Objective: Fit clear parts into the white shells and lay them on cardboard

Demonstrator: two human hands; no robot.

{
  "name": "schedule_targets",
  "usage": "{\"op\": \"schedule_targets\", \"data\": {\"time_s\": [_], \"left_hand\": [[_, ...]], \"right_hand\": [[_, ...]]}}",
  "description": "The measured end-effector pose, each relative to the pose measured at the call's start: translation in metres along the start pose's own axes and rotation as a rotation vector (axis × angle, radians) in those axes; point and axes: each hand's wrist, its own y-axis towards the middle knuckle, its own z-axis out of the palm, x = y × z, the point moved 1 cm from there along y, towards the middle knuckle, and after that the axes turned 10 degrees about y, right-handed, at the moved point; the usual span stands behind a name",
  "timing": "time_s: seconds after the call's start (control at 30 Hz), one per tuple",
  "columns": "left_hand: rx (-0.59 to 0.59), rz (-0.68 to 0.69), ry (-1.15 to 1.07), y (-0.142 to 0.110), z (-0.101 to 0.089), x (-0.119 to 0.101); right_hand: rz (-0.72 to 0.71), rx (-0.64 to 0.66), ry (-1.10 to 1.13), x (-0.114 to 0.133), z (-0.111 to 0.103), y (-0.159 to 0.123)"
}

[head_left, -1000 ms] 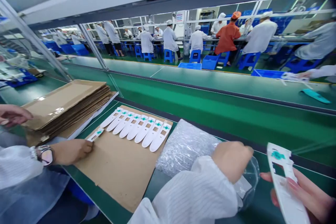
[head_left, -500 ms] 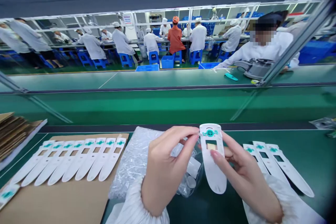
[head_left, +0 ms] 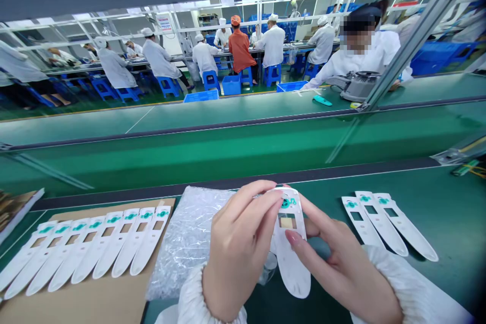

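A long white plastic casing [head_left: 292, 268] with a rectangular window and a teal pattern at its top stands tilted up between my hands. My right hand [head_left: 341, 258] is closed on its right side, thumb on the front by the window and fingers behind. My left hand [head_left: 235, 248] has its fingertips pinched together at the casing's upper left, over part of the teal pattern; whatever lies between them is hidden. Several matching casings [head_left: 146, 243] lie in a slanted row on a cardboard sheet [head_left: 102, 298] at left. Three more casings [head_left: 385, 230] lie at right.
A clear plastic bag [head_left: 182, 248] lies beside the cardboard, and clear round pieces [head_left: 269, 268] show partly behind my hands. A green partition [head_left: 190, 157] runs across the bench. Beyond it a co-worker [head_left: 364, 55] sits by a grey device [head_left: 360, 86].
The view has shifted and tilted. My left fingertips have moved from the casing's upper left edge onto its front, covering part of the teal pattern. My right hand keeps its hold.
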Motion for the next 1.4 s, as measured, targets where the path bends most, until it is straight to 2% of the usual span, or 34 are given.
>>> {"op": "schedule_targets", "data": {"time_s": [0.27, 0.37, 0.5, 0.63, 0.73, 0.87, 0.93, 1.03, 1.17, 1.27, 1.4], "left_hand": [[-0.059, 0.165, 0.229, -0.012, 0.011, 0.003], [-0.045, 0.123, 0.161, -0.009, 0.010, 0.002], [0.011, -0.009, -0.040, -0.002, 0.006, -0.001], [0.025, -0.066, -0.084, 0.002, 0.002, -0.003], [0.055, -0.226, -0.248, 0.005, 0.003, -0.001], [0.151, -0.608, -0.686, 0.006, 0.009, 0.006], [0.239, -0.677, -0.817, 0.008, 0.010, 0.008], [0.289, -0.655, -0.829, 0.009, 0.009, 0.009], [0.256, -0.601, -0.657, 0.007, 0.010, 0.007], [0.241, -0.528, -0.480, 0.003, 0.012, 0.006], [0.278, -0.485, -0.400, 0.001, 0.013, 0.004]], "right_hand": [[-0.029, 0.015, 0.074, 0.005, -0.003, 0.002], [-0.018, 0.026, 0.113, 0.008, -0.002, 0.003], [-0.015, 0.035, 0.114, 0.010, -0.002, 0.002], [0.002, 0.035, 0.072, 0.010, -0.003, 0.000], [-0.025, 0.016, -0.016, 0.009, -0.003, -0.001], [-0.099, -0.009, -0.219, 0.007, -0.005, -0.003], [-0.115, -0.008, -0.284, 0.005, -0.005, -0.004], [-0.097, -0.036, -0.323, 0.002, -0.006, -0.007], [-0.066, -0.153, -0.292, -0.002, -0.009, -0.004], [-0.088, -0.133, -0.226, -0.002, -0.012, 0.006], [-0.054, -0.106, -0.139, -0.005, -0.017, 0.014]]}}
